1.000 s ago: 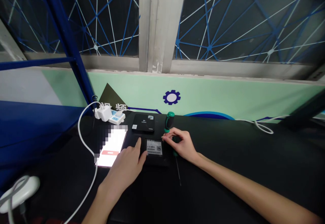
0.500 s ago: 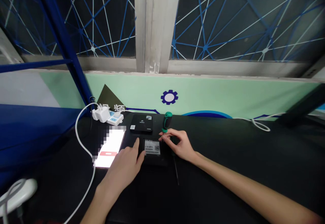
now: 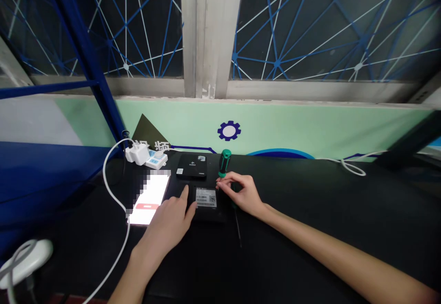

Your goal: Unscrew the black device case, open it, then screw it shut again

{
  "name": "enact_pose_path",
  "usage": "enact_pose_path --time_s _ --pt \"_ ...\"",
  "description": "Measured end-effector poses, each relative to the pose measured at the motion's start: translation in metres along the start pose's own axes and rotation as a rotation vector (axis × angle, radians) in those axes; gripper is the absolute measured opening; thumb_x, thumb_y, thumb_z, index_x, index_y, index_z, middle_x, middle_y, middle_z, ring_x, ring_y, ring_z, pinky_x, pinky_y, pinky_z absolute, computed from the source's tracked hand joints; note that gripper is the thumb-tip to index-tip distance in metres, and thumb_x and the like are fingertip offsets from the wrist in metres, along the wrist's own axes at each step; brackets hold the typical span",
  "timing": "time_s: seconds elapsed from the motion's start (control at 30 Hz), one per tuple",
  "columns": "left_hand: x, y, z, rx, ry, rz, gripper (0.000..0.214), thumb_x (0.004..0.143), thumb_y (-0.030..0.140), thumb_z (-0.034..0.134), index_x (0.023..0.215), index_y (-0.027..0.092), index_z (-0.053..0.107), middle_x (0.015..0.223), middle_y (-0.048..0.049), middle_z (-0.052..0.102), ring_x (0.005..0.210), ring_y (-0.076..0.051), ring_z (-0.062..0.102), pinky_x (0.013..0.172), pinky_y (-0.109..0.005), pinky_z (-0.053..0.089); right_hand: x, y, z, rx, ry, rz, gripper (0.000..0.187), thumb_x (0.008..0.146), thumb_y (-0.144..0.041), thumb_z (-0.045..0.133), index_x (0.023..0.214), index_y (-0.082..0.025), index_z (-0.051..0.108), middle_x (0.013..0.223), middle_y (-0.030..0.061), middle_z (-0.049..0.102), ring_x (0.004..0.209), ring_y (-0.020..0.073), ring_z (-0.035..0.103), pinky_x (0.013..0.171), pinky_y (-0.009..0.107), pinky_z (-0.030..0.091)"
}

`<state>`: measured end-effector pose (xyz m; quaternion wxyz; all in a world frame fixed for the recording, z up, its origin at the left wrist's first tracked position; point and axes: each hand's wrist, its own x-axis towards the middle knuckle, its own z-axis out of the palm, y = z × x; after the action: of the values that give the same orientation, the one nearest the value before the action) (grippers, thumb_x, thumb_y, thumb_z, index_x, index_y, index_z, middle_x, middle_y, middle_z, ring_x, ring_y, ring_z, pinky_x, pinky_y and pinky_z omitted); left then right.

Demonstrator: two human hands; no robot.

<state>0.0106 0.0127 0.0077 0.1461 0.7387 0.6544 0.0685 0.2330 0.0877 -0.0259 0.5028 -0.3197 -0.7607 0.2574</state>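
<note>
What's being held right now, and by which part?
The right hand pinches a green-and-black screwdriver, apparently at the shaft just below its handle. The left hand appears to rest on the labelled black box, not visibly gripping it.

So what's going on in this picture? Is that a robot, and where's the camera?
No robot here, just a person's two bare hands. The camera is worn on the person's head, so you look forward and down, as they do. The left hand rests on a black box with a white label. The right hand pinches an upright screwdriver below its green-and-black handle. A second screwdriver lies partly hidden under that hand. Also on the dark table are another black box, a glowing screen and a white power strip.
</note>
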Motion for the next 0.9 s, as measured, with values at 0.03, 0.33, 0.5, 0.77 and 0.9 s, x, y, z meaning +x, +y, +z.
enact_pose_path --time_s 0.03,0.33,0.5,0.77,0.9 --pt "0.0 0.0 0.0 0.002 0.0 -0.001 0.064 0.103 0.044 0.031 0.156 0.01 0.029 0.092 -0.0134 0.072 0.088 -0.03 0.068 0.067 -0.032 0.043 0.0 0.001 0.0 0.001 0.006 0.005 0.017 0.09 -0.034 0.067 0.082 -0.019 0.068 0.074 0.0055 0.074 0.063 0.0177 0.069 0.059 0.028 0.054" --pt "0.0 -0.001 0.002 0.015 0.008 0.003 0.062 0.103 0.044 0.03 0.156 0.012 0.032 0.099 -0.0156 0.072 0.094 -0.033 0.067 0.071 -0.034 0.044 -0.001 0.004 0.002 -0.011 0.05 0.003 0.017 0.086 -0.034 0.073 0.081 -0.019 0.069 0.072 0.0043 0.073 0.057 0.0151 0.064 0.052 0.026 0.048" --pt "0.0 0.0 0.003 0.027 0.023 0.01 0.062 0.103 0.042 0.031 0.156 0.01 0.032 0.099 -0.0157 0.072 0.095 -0.033 0.067 0.071 -0.034 0.043 0.0 0.001 0.002 -0.017 0.076 -0.016 0.017 0.085 -0.034 0.073 0.079 -0.019 0.067 0.071 0.0037 0.072 0.058 0.0159 0.065 0.054 0.026 0.05" --pt "0.0 -0.001 0.004 0.006 0.034 0.017 0.062 0.103 0.044 0.029 0.156 0.011 0.032 0.095 -0.0143 0.073 0.093 -0.031 0.068 0.069 -0.032 0.043 -0.003 -0.002 -0.001 0.058 0.191 0.004 0.016 0.089 -0.034 0.068 0.087 -0.019 0.063 0.075 0.004 0.071 0.06 0.015 0.064 0.057 0.027 0.052" --pt "0.0 0.0 0.002 -0.016 0.018 0.011 0.064 0.102 0.044 0.028 0.156 0.009 0.031 0.093 -0.0138 0.073 0.09 -0.03 0.069 0.067 -0.032 0.043 -0.003 -0.006 -0.004 0.179 0.186 0.127 0.026 0.09 -0.035 0.064 0.11 -0.018 0.062 0.072 0.0019 0.069 0.058 0.013 0.061 0.054 0.025 0.05"
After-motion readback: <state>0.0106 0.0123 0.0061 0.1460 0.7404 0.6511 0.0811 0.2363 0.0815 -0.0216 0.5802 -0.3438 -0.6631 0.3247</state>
